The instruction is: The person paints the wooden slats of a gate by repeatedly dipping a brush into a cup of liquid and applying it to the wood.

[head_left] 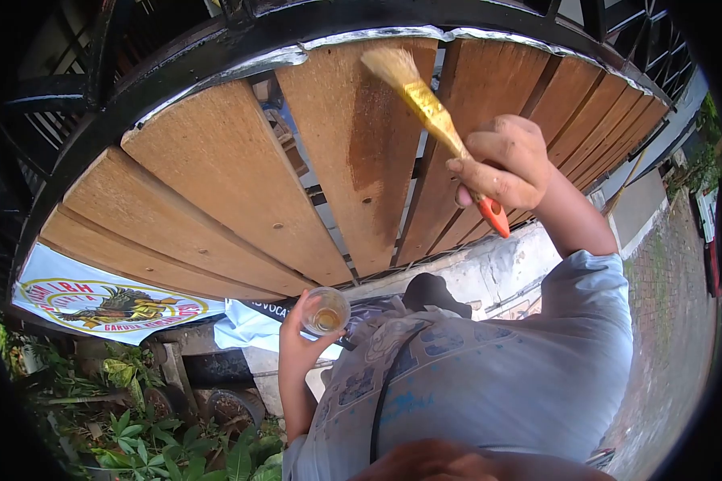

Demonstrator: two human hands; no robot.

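Note:
A paintbrush (pixel 431 112) with pale bristles, a gold ferrule and an orange-tipped handle is pinched in my right hand (pixel 509 160). Its bristles overlap the upper part of a wooden slat (pixel 321 88) in this view. Down that slat runs a darker, wet-looking patch (pixel 381 136). Low in front of my body, my left hand (pixel 297 333) has its fingers wrapped round a clear plastic cup (pixel 326 311). A little amber liquid shows at the cup's bottom. Slats to the right look darker than the dull, lighter ones on the left.
A black metal frame (pixel 241 44) borders the slats along the top, with whitish strips at their ends. Below left hangs a printed banner (pixel 120 309). Leafy plants (pixel 176 449) grow at the lower left. Paving (pixel 666 321) runs along the right, beside a whitish wall ledge (pixel 497 260).

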